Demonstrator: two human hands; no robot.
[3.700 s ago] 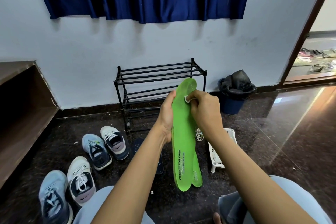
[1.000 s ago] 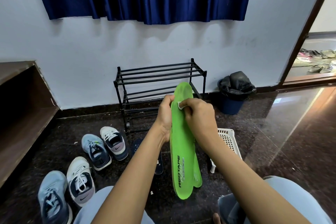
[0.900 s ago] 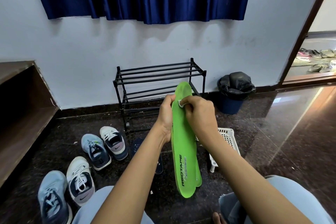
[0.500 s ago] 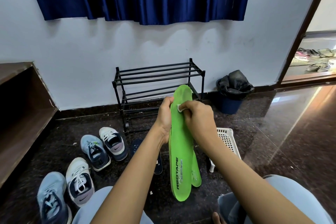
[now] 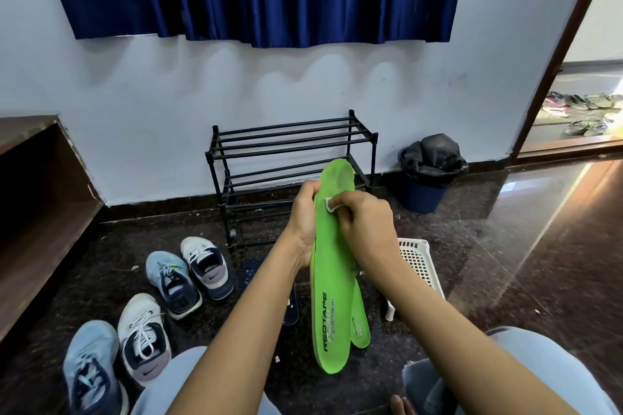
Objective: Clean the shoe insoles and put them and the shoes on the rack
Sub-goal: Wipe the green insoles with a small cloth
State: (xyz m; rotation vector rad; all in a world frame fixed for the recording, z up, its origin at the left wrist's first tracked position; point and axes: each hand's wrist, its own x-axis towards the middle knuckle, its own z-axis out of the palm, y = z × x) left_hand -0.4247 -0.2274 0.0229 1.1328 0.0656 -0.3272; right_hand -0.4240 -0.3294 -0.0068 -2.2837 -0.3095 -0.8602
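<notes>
So the bright green foam insole (image 5: pixel 332 280) with REDTAPE printed near its heel is held up in the air, toe end pointing at the wall. It's right in front of the black metal tube shoe rack (image 5: pixel 293 141). The left hand (image 5: pixel 303 216) has its fingers wrapped round the insole's left edge near the toe. The right hand (image 5: pixel 365 226) pinches a small white wipe (image 5: pixel 329 205) and presses it onto the insole's face. A second green insole (image 5: pixel 360 327) sits tucked behind the first, heel poking out lower right; can't tell which hand has it. Down on the dark polished floor (image 5: pixel 505 280), four blue and white lace-up sneakers (image 5: pixel 173 283) sit left of the arms. A dark navy insole (image 5: pixel 290 308) lies under the left forearm, and a white plastic mesh basket (image 5: pixel 418 263) is beside the right one.
</notes>
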